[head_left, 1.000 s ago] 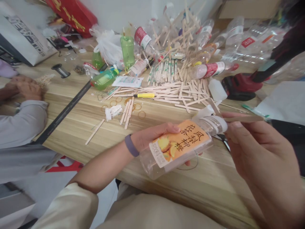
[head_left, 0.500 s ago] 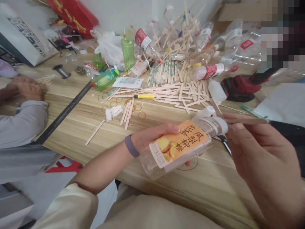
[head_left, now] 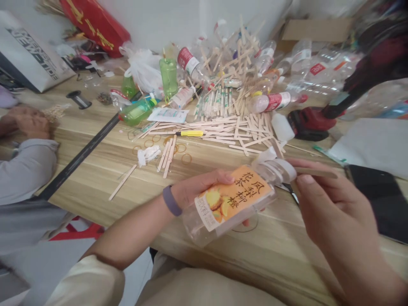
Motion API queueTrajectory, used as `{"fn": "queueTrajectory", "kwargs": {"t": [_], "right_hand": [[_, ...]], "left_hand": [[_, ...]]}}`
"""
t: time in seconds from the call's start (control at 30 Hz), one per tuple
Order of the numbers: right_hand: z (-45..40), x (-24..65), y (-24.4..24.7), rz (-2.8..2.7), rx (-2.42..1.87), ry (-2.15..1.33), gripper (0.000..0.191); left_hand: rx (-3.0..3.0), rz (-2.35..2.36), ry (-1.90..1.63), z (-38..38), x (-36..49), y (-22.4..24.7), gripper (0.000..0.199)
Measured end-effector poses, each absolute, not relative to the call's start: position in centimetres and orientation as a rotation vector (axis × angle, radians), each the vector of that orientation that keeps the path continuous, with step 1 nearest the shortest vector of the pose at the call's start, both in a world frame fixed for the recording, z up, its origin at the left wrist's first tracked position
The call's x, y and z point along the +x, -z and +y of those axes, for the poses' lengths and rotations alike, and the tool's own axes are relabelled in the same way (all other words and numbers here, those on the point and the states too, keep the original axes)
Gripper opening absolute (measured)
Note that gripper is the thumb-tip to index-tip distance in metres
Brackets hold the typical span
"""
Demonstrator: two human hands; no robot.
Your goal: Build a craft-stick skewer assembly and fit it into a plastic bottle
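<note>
A clear plastic bottle (head_left: pixel 229 204) with an orange fruit label lies tilted in my left hand (head_left: pixel 204 185), whose fingers wrap round its body. White tape (head_left: pixel 280 168) is wound about the bottle's neck, and a loose piece of white material sticks up beside it. At the neck, my right hand (head_left: pixel 334 212) pinches a wooden stick (head_left: pixel 317 172) between thumb and fingers. Another wooden stick (head_left: pixel 278 149) crosses behind the neck, pointing up and left.
Wooden sticks (head_left: pixel 223 131) are heaped behind the bottle, with a yellow cutter (head_left: pixel 191 133) among them. Green bottles (head_left: pixel 138 111) and clear bottles stand or lie further back. A black phone (head_left: pixel 379 199) and a red-black power tool (head_left: pixel 314 121) are right; another person's hands (head_left: pixel 28 121) are left.
The camera view has shifted a little, moving the table items slightly left and down. My hands keep hold of the bottle and stick; the stick in my right hand sits slightly lower.
</note>
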State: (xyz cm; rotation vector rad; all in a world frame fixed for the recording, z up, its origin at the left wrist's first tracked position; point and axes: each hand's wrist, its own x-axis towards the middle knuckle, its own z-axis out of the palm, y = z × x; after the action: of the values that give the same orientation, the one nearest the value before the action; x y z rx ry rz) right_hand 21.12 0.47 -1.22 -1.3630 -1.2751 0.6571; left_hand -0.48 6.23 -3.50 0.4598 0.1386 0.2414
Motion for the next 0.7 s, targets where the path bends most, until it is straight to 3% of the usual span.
{"fn": "queueTrajectory", "kwargs": {"t": [0.57, 0.7], "right_hand": [[0.8, 22.1, 1.4, -1.302, -1.134, -1.081, 0.014], [1.2, 21.8, 0.1, -1.267, -1.152, -1.167, 0.035]], "left_hand": [[0.645, 0.264, -0.352, 5.5, 0.2, 2.5, 0.067], [0.794, 0.303, -0.36, 5.6, 0.3, 2.4, 0.075]]}}
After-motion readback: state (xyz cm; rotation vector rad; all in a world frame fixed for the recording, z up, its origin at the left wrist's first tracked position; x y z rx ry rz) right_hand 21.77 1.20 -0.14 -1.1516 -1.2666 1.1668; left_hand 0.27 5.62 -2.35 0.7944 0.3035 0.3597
